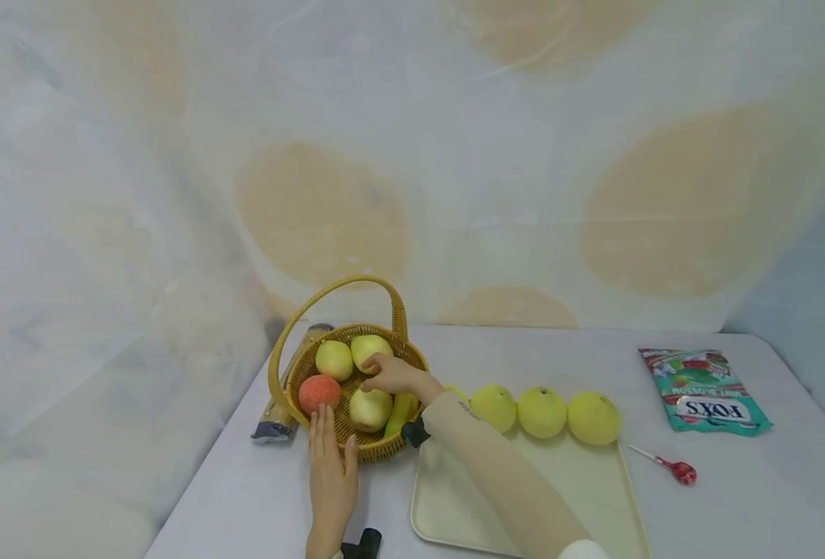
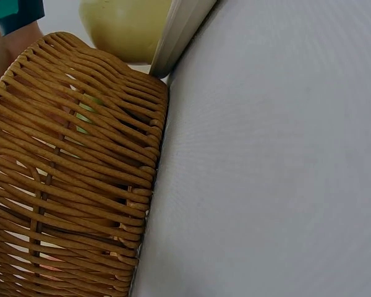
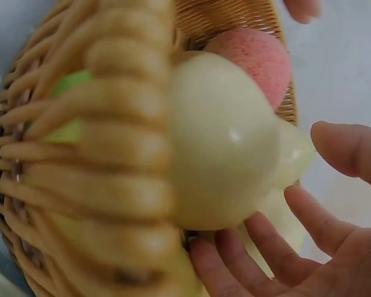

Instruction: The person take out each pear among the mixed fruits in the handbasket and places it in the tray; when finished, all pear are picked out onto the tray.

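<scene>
A wicker basket (image 1: 338, 444) with a tall arched handle holds several fruits. Among them are pale green round fruits (image 1: 370, 409), a reddish-pink peach-like fruit (image 1: 319, 394) and a long yellow-green fruit (image 1: 401, 411). My right hand (image 1: 401, 376) reaches over the basket's right side, among the pale fruits. In the right wrist view, that hand's fingers (image 3: 269, 244) are spread beside a pale fruit (image 3: 226, 139); whether they touch it is unclear. My left hand (image 1: 331, 473), fingers extended, is at the basket's front rim, near the peach-like fruit. It is out of sight in the left wrist view.
A cream tray (image 1: 566, 497) right of the basket carries several yellow-green round fruits (image 1: 542, 412) along its back edge. Further right lie a red lollipop (image 1: 681, 472) and a teal FOX'S candy bag (image 1: 708, 392). A dark-ended packet (image 1: 275, 427) lies partly behind the basket.
</scene>
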